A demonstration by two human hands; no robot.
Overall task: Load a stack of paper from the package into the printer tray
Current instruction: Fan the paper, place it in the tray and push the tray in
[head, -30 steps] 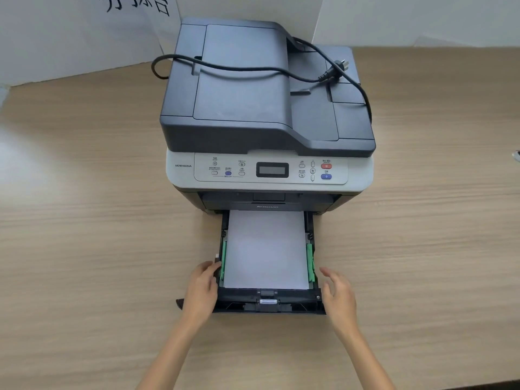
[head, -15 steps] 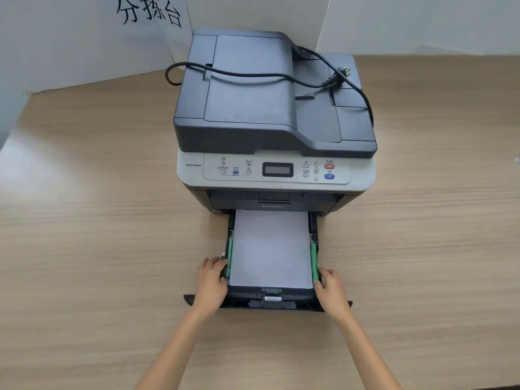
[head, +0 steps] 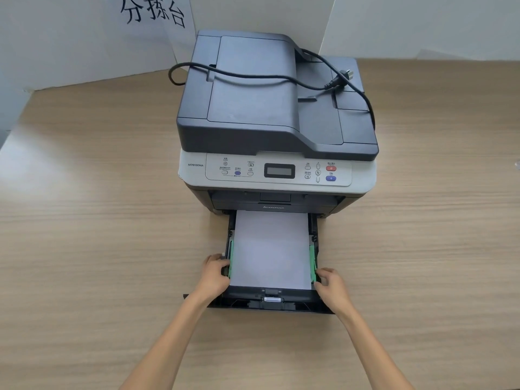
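A grey and white printer point(head: 277, 114) stands on the wooden table. Its black paper tray point(head: 271, 302) is pulled out toward me, with a stack of white paper point(head: 271, 249) lying flat inside between green side guides. My left hand point(head: 213, 275) grips the tray's left wall beside the left guide. My right hand point(head: 330, 285) grips the tray's right wall at the right green guide. No paper package is in view.
A black power cord point(head: 281, 77) with its plug lies loose across the printer lid. White boards with black characters point(head: 153, 12) stand behind the printer. The wooden table point(head: 98, 249) stretches left and right of the tray.
My right hand moved in from beside the tray and closed on its right wall. My left hand stayed on the left wall. The view shifted slightly.
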